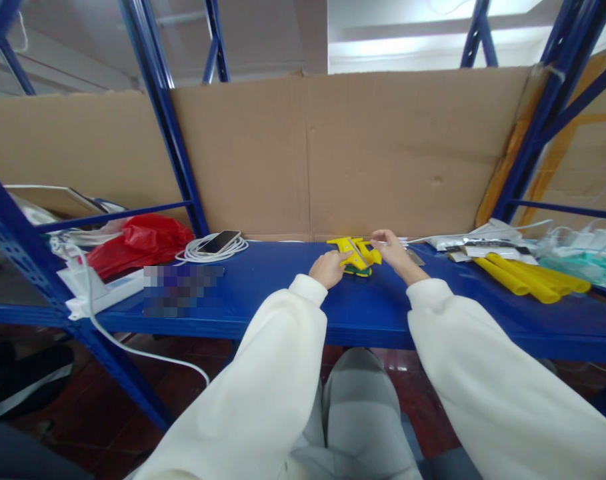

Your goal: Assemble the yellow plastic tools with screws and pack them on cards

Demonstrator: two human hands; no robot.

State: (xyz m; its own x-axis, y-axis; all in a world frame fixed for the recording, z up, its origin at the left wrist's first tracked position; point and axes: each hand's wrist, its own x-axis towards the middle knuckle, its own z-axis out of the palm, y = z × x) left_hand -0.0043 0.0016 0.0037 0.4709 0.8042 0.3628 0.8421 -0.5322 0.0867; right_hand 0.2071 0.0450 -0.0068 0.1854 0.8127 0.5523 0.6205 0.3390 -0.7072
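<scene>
My left hand (327,267) grips a yellow plastic piece (355,255) with wing-like edges and a grey stripe, just above the blue shelf. Under it lies a green and yellow part (357,271), touching or close to it. On the far right side of the yellow piece, my right hand (391,248) has its fingers bent together; whatever they hold is too small to make out. A small flat greyish item (415,257) lies beside my right wrist.
The blue shelf (283,293) has a cardboard wall (243,160) behind it. To the left are a red plastic bag (145,243), a phone (221,242) on a coiled white cable (195,251), and a white power strip (113,295). Yellow rolled sheets (527,277) and plastic packets (493,243) lie right.
</scene>
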